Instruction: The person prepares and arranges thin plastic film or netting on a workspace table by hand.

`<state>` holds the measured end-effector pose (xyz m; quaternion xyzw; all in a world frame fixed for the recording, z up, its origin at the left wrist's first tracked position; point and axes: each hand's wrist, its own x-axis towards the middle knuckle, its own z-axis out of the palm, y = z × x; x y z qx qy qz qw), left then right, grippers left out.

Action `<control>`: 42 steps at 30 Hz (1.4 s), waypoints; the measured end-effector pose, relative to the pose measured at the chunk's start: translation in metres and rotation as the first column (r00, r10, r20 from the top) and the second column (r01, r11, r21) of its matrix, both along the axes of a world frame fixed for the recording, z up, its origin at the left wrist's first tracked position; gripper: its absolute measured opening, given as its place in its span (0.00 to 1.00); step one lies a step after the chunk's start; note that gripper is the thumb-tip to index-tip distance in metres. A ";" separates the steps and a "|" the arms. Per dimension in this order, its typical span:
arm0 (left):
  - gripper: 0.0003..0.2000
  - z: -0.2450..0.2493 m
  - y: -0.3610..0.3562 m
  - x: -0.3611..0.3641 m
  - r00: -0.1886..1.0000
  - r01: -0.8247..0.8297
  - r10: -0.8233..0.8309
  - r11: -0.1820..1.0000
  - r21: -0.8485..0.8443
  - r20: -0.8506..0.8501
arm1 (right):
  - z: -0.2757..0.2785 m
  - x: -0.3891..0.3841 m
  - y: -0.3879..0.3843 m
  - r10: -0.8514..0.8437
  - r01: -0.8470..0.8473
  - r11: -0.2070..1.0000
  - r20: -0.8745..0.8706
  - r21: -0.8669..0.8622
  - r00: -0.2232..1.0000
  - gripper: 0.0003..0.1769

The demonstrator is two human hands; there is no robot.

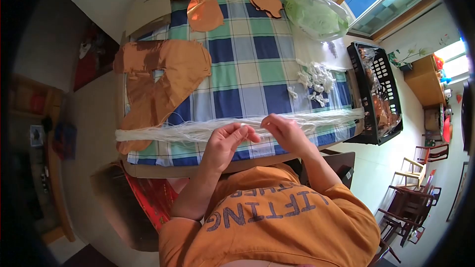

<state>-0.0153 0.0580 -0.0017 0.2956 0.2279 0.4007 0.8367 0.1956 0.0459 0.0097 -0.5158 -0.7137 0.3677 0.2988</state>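
Note:
A long bundle of loose white thread [193,131] stretches across the near side of the cloth-covered table. Just over its middle, my left hand [226,141] is closed, thumb pressed against the index finger, with a small bit of white showing at the fingertips. My right hand [287,133] faces it a short gap away, its fingers bent and pinched together. Whatever the right fingertips hold is too fine to make out. Beyond the right hand lies a small pile of knotted white thread pieces [316,80].
Copper-coloured shiny sheets [173,69] lie on the checked cloth [237,49] at left and back. A cardboard piece [148,12] sits at the back left. A pale green plastic bag [319,17] is at the back right, beside a black crate [391,84] holding wrapped items.

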 end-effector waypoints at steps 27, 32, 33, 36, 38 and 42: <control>0.09 0.010 -0.008 0.019 0.951 -0.042 0.126 0.958 0.285 -0.283 | -0.015 -0.016 0.008 -0.164 0.007 0.955 -0.513 -0.295 0.842 0.01; 0.11 0.021 -0.003 0.017 0.889 -0.184 0.280 0.943 0.276 -0.363 | -0.016 -0.053 -0.014 -0.356 -0.268 0.826 -0.828 -0.496 0.434 0.13; 0.11 0.019 -0.003 0.019 0.872 -0.186 0.306 0.929 0.320 -0.383 | -0.021 -0.059 -0.017 -0.357 -0.242 0.835 -0.821 -0.494 0.445 0.14; 0.12 0.005 -0.003 0.022 0.827 -0.185 0.368 0.892 0.412 -0.425 | -0.051 -0.053 -0.016 -0.297 -0.154 0.869 -0.745 -0.470 0.597 0.16; 0.13 0.000 -0.003 0.023 0.808 -0.203 0.398 0.880 0.429 -0.434 | -0.047 -0.055 -0.014 -0.269 -0.084 0.912 -0.740 -0.402 0.616 0.12; 0.12 0.002 0.006 0.011 0.756 -0.026 0.328 0.879 0.476 -0.566 | -0.015 -0.028 -0.013 -0.309 -0.476 0.781 -0.913 -0.404 0.268 0.06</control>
